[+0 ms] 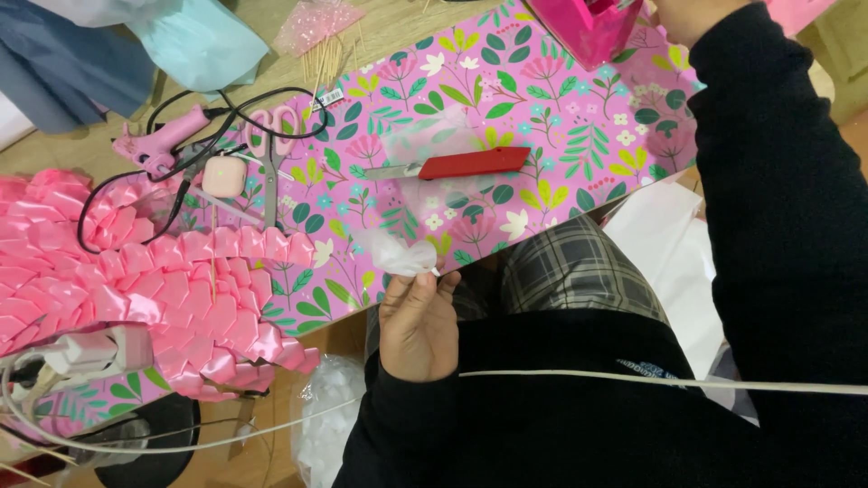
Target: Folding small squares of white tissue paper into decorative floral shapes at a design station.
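My left hand (418, 323) is raised in front of my chest, at the near edge of the table. Its fingertips pinch a small crumpled piece of white translucent wrap (398, 255). My right arm in a black sleeve reaches up along the right side. Only a bit of my right hand (676, 16) shows at the top edge, beside a bright pink bag (588, 27); its fingers are out of frame. A red utility knife (463, 164) with its blade out lies on the pink floral paper (561, 117), beyond my left hand.
Folded pink ribbon (136, 280) fills the left. Behind it lie pink scissors (271, 149), a pink glue gun (163, 137) with black cord, a small pink case (224, 177) and wooden skewers (321, 59). A white cable (678, 381) crosses my chest. A plastic bag of white material (330, 425) hangs below.
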